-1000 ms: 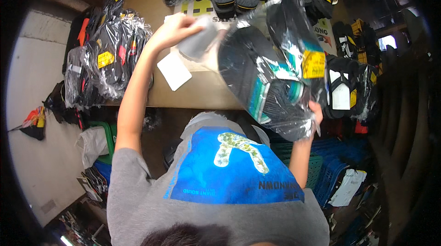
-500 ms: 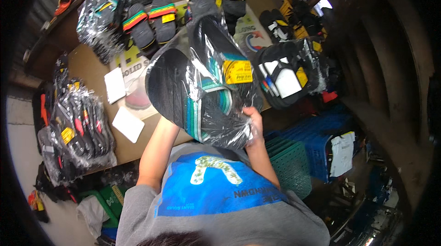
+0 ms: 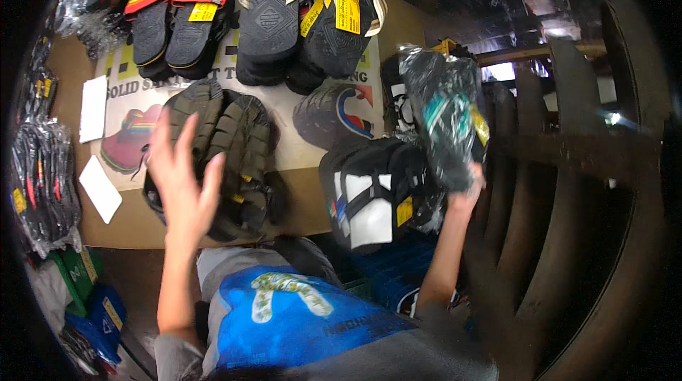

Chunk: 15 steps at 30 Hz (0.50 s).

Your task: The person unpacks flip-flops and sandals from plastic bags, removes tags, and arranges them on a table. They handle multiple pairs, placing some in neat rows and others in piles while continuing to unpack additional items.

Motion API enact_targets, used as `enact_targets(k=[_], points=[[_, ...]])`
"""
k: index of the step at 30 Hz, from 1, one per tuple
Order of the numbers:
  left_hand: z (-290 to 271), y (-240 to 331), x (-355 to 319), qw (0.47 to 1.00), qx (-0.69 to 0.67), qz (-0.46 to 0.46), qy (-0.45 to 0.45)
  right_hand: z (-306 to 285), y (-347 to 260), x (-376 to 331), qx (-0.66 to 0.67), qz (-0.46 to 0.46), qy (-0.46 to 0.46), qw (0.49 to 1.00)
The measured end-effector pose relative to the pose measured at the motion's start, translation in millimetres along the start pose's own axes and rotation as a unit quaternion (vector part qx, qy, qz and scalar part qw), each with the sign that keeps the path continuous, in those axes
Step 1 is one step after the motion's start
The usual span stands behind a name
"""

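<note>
My right hand [image 3: 467, 188] grips the lower end of a plastic-wrapped pair of black sandals [image 3: 449, 121] with teal straps and a yellow tag. It holds them up at the right, beyond a stack of sandals [image 3: 369, 200] with a white card on top. My left hand [image 3: 183, 182] is open with its fingers spread, over a dark pair of sandals [image 3: 241, 129] that shows ridged soles. Whether its fingers touch them I cannot tell.
Sandals with red, yellow and green straps [image 3: 195, 25] and larger thong sandals [image 3: 268, 25] lie at the back of the table [image 3: 135, 228]. Wrapped sandals [image 3: 46, 182] stand at the left near white cards [image 3: 101, 188]. Wooden slats [image 3: 561, 161] rise at the right.
The wrapped sandals have moved from in front of my chest to the right, in my right hand. My left hand has left them and is now over the dark sandals. The view has shifted.
</note>
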<state>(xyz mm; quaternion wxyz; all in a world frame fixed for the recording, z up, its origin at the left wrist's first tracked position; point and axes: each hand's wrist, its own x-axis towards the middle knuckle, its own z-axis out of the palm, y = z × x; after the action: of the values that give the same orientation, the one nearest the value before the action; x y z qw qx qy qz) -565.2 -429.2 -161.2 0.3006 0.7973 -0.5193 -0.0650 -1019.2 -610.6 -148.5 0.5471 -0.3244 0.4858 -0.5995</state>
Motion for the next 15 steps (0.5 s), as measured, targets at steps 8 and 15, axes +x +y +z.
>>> enact_targets(k=[8, 15], points=[[37, -28, -25, 0.96, 0.243, -0.101, -0.093, 74, 75, 354, 0.1, 0.118, 0.011, 0.988], [40, -31, -17, 0.953, 0.25, -0.109, -0.127, 84, 200, 496, 0.101, 0.135, 0.051, 0.984]])
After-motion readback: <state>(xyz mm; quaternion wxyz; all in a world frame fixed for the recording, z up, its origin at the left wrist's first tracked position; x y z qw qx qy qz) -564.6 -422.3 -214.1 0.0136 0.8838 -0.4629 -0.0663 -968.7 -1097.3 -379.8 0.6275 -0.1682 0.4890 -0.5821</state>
